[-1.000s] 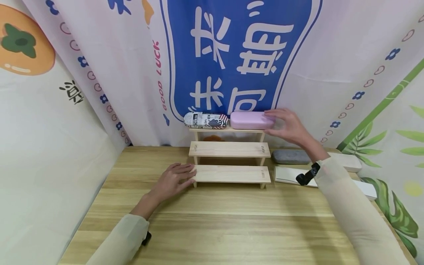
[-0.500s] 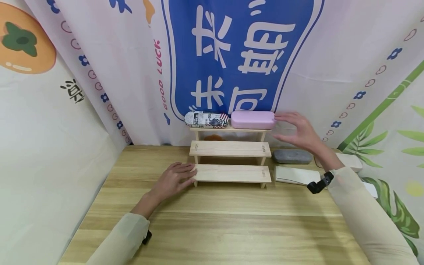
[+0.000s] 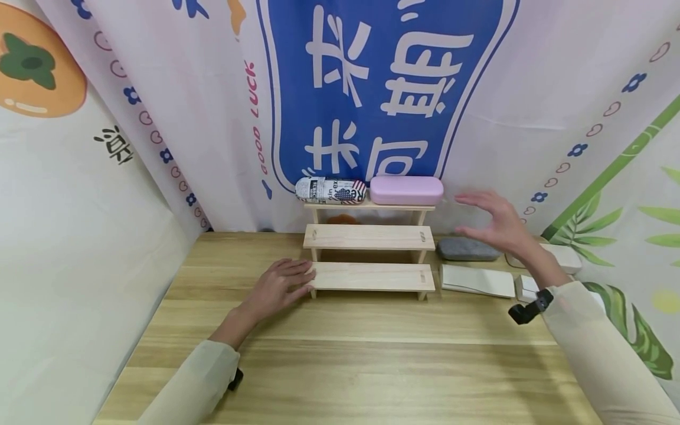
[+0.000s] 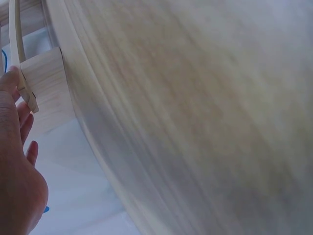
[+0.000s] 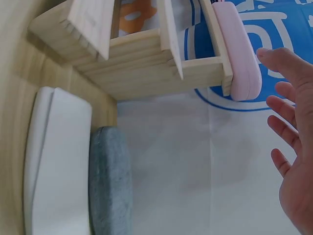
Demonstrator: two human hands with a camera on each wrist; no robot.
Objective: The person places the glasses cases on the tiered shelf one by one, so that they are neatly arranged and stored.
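Note:
A three-tier wooden stand (image 3: pixel 369 237) stands on the table. My left hand (image 3: pixel 276 290) rests at the left end of its lowest board, fingers nearly straight; in the left wrist view its fingers (image 4: pixel 10 81) touch the board's end. On the top board, a pink glasses case (image 3: pixel 406 190) sits to the right of a newspaper-print glasses case (image 3: pixel 331 191). My right hand (image 3: pixel 496 223) hovers right of the pink case, holding nothing, thumb and fingers spread apart. The right wrist view shows a gap between that hand and the pink case.
Right of the stand lie a grey felt-like case (image 3: pixel 467 249) and a white folded case (image 3: pixel 477 280). Farther right, partly behind my right arm, are another white case (image 3: pixel 565 258) and a white box-like item (image 3: pixel 527 288). A printed curtain (image 3: pixel 223 147) hangs behind the table (image 3: pixel 340 372).
My right hand has let go of the pink glasses case and moved away to the right and slightly down. The case stays on the top board. My left hand has not moved.

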